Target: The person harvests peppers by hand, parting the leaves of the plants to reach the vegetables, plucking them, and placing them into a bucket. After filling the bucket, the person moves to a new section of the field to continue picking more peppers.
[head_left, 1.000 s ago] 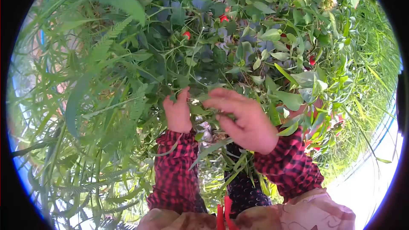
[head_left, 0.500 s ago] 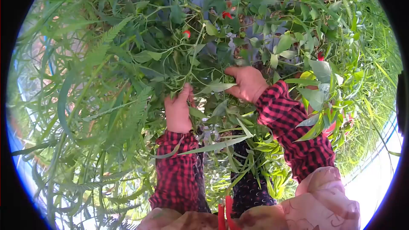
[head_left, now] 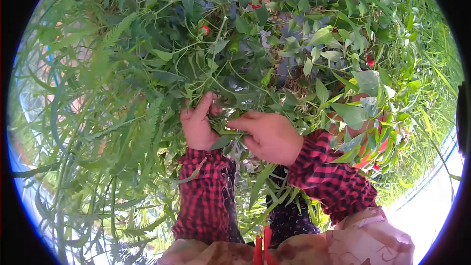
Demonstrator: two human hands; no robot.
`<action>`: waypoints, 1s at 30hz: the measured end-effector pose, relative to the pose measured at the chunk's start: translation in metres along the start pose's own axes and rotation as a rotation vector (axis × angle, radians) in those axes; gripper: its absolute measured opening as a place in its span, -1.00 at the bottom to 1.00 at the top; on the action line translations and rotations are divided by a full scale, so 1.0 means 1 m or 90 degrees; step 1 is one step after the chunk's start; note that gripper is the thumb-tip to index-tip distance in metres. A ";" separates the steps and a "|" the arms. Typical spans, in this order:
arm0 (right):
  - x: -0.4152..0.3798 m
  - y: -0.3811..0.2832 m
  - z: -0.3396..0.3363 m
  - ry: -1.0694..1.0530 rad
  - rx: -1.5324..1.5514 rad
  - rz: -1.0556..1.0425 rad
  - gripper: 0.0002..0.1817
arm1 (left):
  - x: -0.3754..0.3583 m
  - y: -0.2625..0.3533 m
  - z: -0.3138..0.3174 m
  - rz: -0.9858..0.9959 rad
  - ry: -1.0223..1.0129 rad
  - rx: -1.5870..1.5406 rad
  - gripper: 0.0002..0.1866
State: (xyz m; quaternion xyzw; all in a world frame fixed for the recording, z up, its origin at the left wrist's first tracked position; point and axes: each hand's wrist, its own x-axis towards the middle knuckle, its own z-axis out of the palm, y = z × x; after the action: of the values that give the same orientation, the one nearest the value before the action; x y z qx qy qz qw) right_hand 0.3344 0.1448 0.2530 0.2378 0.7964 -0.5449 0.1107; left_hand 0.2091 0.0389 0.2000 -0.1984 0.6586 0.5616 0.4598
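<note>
My left hand (head_left: 198, 123) is closed on a stem of a leafy pepper plant (head_left: 212, 64), its thumb pointing up along the stalks. Close beside it on the right is my right hand (head_left: 272, 136), back up, among the leaves just below the left fingertips. Its index finger is stretched out to the left and the thumb sits apart below it; the other fingers are hidden underneath. Above my left hand a small red pepper (head_left: 204, 30) hangs in the foliage. Another red pepper (head_left: 370, 60) shows at the right.
Tall grass and feathery leaves (head_left: 117, 44) crowd the left side. At the lower right, a red object (head_left: 368, 153) is partly covered by leaves. Red cords (head_left: 262, 245) hang at my waist, and my dark patterned trouser leg (head_left: 292, 218) stands among the plants.
My right hand has moved left and down, from the leaves on the right to beside my left hand. My left hand stays nearly in place, and the foliage has shifted slightly.
</note>
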 end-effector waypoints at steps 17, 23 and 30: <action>0.021 0.088 0.038 0.208 0.604 0.242 -0.66 | -0.007 -0.015 0.004 -0.005 -0.008 0.073 -0.73; 0.012 0.026 0.068 0.338 0.371 0.135 -0.68 | -0.001 -0.024 -0.004 -0.126 -0.068 0.113 -0.78; -0.004 0.005 0.071 0.332 0.285 0.073 -0.69 | 0.004 -0.017 -0.013 -0.142 -0.151 0.071 -0.85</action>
State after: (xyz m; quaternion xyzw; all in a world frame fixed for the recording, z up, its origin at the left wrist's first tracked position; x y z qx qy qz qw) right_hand 0.3342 0.0800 0.2230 0.4319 0.6437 -0.6201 -0.1208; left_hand 0.2153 0.0227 0.1863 -0.1771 0.6035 0.4892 0.6042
